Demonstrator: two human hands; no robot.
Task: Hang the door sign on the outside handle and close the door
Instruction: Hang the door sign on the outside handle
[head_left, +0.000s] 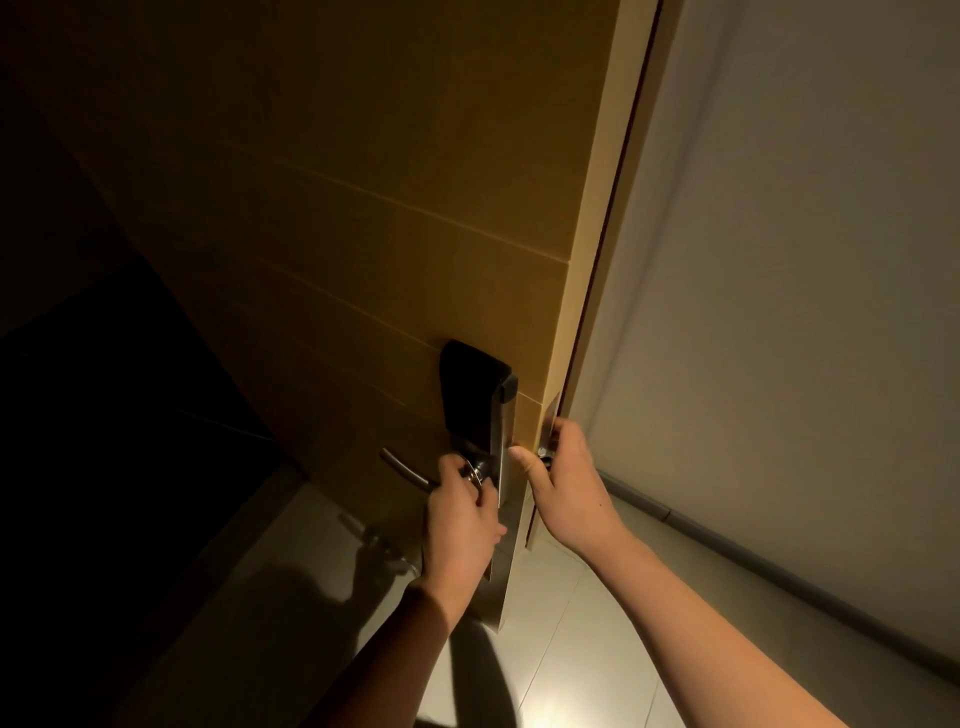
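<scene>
A tan wooden door (363, 234) stands ajar and I see it nearly edge-on. On its left face is a steel lock plate (504, 467) topped by a black card reader (467, 389), with a curved metal lever handle (402, 470) pointing left. My left hand (460, 525) is closed around the base of that handle, by the plate. My right hand (566, 488) grips the door's edge (587, 312) at latch height, fingers wrapped to the far side and thumb on the near side. In this dim light I cannot make out a door sign.
A pale wall (779, 312) with a grey baseboard (779, 571) runs along the right, close to the door's edge. Light floor tiles (571, 649) lie below, crossed by my arms' shadows. The space left of the door is dark.
</scene>
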